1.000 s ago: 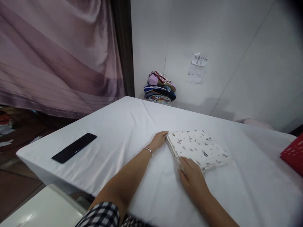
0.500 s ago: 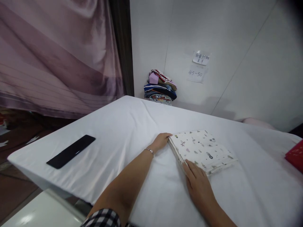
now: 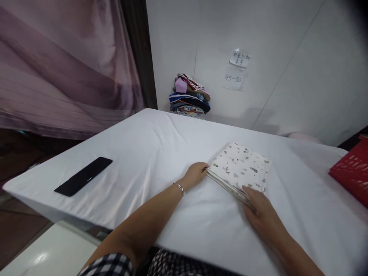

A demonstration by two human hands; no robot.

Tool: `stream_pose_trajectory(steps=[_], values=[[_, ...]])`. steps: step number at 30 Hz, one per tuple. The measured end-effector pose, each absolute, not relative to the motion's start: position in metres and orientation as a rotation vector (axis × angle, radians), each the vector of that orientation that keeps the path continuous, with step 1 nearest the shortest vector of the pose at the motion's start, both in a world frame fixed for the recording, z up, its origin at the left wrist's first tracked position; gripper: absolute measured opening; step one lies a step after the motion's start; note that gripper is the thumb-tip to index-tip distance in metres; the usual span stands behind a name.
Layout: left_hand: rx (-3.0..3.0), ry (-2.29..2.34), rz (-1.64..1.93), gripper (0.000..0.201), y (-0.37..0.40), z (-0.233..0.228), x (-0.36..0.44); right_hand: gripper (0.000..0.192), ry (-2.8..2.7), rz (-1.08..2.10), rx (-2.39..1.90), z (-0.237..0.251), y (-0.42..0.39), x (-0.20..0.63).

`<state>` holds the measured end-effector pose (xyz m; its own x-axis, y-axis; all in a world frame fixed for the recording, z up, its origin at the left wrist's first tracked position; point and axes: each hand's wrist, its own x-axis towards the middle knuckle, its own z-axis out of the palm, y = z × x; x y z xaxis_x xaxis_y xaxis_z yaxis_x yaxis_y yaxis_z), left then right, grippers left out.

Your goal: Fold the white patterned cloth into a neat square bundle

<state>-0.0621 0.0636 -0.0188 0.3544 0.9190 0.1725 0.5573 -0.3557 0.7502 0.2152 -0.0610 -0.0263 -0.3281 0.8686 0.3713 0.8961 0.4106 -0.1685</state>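
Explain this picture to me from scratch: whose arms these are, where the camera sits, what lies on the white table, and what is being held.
There is no machine here. The camera is worn on a person's head and looks forward and down, so the two bare arms are that person's own. The left hand touches the near left corner of a folded patterned cloth; the right hand rests its fingertips on the near edge. Neither grip lifts it: the cloth lies flat on the white-covered table. A flat black object lies at the left, a red basket at the right edge. A stack of folded fabrics sits behind the table by the wall, beneath paper notes.
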Motion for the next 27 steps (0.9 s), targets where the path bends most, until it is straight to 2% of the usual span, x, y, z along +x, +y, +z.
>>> stream_pose_trajectory(steps=[7,14,21,27], values=[[1.748,1.137,0.894,0.029,0.063,-0.025,-0.067,0.030,-2.170,-0.006,-1.478,0.006,-0.027,0.170],[1.859,1.162,0.940,0.025,0.065,-0.028,-0.064,0.025,-2.290,-0.017,-1.503,0.008,0.007,0.136],[2.053,1.120,0.923,0.024,0.069,-0.025,-0.064,0.026,-2.165,0.030,-1.561,-0.001,0.006,0.136],[2.230,1.111,0.949,0.022,0.072,-0.023,-0.063,0.025,-2.216,-0.148,-1.595,-0.003,0.007,0.131]])
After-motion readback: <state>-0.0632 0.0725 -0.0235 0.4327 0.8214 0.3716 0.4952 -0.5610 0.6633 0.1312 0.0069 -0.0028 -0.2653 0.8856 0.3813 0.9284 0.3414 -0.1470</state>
